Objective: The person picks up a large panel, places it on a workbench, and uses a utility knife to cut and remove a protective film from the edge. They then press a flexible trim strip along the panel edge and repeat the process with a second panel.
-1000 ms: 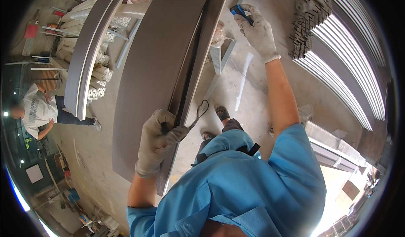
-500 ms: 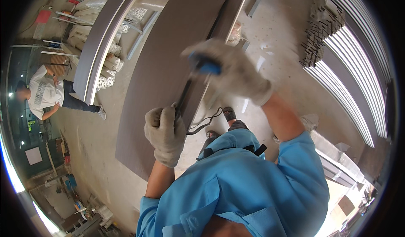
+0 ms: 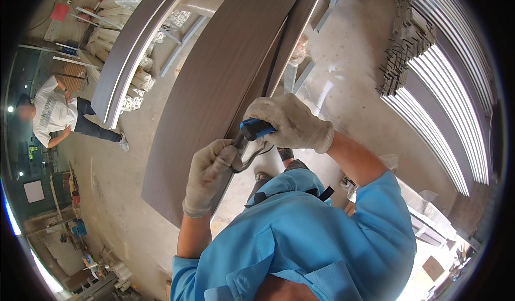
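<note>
A long dark-brown wood-grain panel (image 3: 225,70) stretches away in front of me, with a groove along its right side. A black flexible strip (image 3: 275,60) runs in that groove, and its loose end curls off the near right edge. My left hand (image 3: 205,176), in a grey glove, pinches the strip near the panel's near end. My right hand (image 3: 292,121), gloved too, is closed round a blue-and-black hand tool (image 3: 255,129) whose exact kind I cannot make out. The tool is at the strip, just beyond my left fingers.
At left, another brown panel (image 3: 126,54) rests above wrapped bundles. Farther left stands a person (image 3: 56,110) in a white shirt. Stacked pale profiles (image 3: 445,70) lie at right, beside a pile of dark-ended bars (image 3: 405,49). Metal legs (image 3: 292,78) stand under my panel.
My right hand with the tool has come down and nearer, beside my left hand. My left hand has turned, still gripping the strip, whose loose end has shifted.
</note>
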Demonstrator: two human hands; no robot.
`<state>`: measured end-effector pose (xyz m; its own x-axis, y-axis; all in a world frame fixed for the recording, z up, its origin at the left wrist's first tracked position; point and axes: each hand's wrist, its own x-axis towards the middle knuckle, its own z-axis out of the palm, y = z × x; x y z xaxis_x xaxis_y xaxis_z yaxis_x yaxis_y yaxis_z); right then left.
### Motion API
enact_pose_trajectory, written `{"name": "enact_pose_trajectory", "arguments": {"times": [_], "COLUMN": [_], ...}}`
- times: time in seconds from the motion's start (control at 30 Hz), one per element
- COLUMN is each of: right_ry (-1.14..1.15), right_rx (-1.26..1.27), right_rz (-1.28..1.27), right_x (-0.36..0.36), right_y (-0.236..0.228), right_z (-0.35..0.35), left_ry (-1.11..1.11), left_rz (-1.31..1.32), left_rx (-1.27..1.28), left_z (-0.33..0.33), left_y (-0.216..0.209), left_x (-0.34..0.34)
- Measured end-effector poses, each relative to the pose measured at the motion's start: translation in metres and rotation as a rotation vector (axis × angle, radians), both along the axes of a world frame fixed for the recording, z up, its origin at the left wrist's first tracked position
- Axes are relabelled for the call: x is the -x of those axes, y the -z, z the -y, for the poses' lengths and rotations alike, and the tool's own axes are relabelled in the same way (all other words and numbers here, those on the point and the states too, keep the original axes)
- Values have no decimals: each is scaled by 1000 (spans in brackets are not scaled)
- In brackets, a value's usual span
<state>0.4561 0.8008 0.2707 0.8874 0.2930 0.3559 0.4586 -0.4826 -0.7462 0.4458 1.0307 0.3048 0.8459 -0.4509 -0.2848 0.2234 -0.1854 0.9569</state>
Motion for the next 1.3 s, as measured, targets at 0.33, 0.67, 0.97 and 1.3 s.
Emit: {"name": "enact_pose_trajectory", "arguments": {"times": [0.33, 0.67, 0.97, 1.3], "right_ry": [803, 1022, 1034, 845], "right_rx": [389, 623, 633, 578], "right_rz": [-352, -306, -217, -173], "right_x": [-67, -147, -119, -17], "right_y": [6, 3, 17, 16], "right_z": [134, 159, 99, -20], "left_ry": [120, 393, 475, 466], "left_rz": [910, 1157, 1203, 1133], "left_rx": [-756, -755, -587, -523], "left_z": [-6, -12, -19, -19], "left_y": [21, 33, 43, 43], "left_x": [-15, -26, -38, -37]}}
